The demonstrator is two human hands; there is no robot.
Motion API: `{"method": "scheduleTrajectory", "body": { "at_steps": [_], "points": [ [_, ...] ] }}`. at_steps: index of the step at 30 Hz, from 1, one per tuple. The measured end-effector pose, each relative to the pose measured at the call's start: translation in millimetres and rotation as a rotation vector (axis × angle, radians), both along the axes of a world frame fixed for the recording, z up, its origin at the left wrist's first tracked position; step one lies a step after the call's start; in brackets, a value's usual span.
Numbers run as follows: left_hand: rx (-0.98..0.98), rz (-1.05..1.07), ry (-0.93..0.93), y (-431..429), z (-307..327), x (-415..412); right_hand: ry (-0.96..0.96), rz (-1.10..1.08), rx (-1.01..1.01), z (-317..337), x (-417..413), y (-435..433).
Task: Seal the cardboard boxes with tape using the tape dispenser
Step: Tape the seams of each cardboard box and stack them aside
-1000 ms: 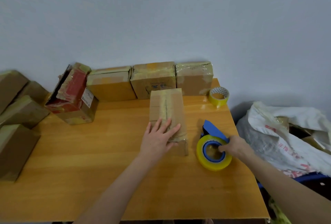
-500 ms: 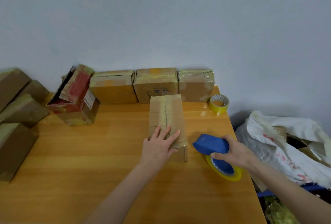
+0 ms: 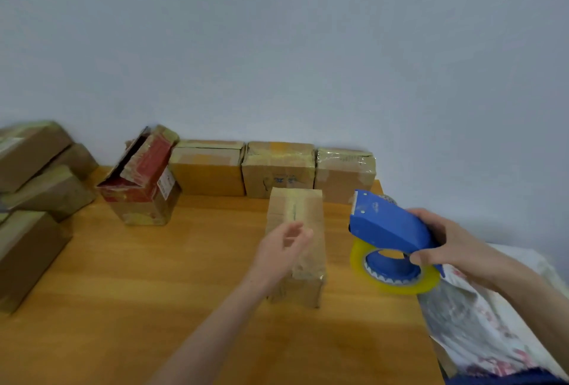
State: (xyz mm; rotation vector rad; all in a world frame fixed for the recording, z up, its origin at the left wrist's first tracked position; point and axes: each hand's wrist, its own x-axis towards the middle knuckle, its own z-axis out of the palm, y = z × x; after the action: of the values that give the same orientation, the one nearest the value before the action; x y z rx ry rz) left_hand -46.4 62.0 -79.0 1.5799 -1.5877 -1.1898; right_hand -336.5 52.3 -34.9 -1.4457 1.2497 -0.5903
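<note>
Risks first. L hand (image 3: 283, 249) hovers over the near end of the mid-table box (image 3: 300, 218), fingers loose, holding nothing; too blurred to say if it touches the cardboard. If nothing pins that box, the first tug of tape could drag or tip it, since it looks narrow, and the strip would go on crooked & miss the centre seam. Those loose fingers also sit right in the path of the tape.

R hand (image 3: 455, 243) is clenched round the blue tape dispenser (image 3: 388, 224), held up off the table (image 3: 154, 292) just R of the box, yellow tape roll (image 3: 397, 286) hanging below. It's close to the table's R edge, so a slip prob. sends it off the side.

Containers:
- Far-L stack of brown boxes (image 3: 30, 200): shut, contents hidden.
- Red box (image 3: 141, 181): tilted, flap up, inside too dark to tell.
- Three boxes (image 3: 278, 169) in a row vs the wall: taped over, nothing showing.
- Mid box: flaps down.
- White bag (image 3: 480, 323) off the R edge: can't make out what's in it.
</note>
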Motion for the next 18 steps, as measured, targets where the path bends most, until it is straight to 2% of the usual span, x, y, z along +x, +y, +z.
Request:
{"method": "scheduleTrajectory", "body": {
  "at_steps": [2,4,8,12,18],
  "points": [
    [0.23,0.065,0.403,0,20,-5,-0.024,0.041,-0.026,8,8,2],
    [0.335,0.072,0.554,2,30,-8,-0.026,0.064,-0.037,10,17,2],
    [0.325,0.022,0.612,6,36,-11,-0.023,0.148,-0.044,10,34,0],
    [0.34,0.064,0.681,8,30,-3,-0.016,0.183,-0.038,8,45,-2],
    [0.334,0.068,0.693,11,20,5,-0.029,0.198,-0.02,1,43,-6]
  ]
}}
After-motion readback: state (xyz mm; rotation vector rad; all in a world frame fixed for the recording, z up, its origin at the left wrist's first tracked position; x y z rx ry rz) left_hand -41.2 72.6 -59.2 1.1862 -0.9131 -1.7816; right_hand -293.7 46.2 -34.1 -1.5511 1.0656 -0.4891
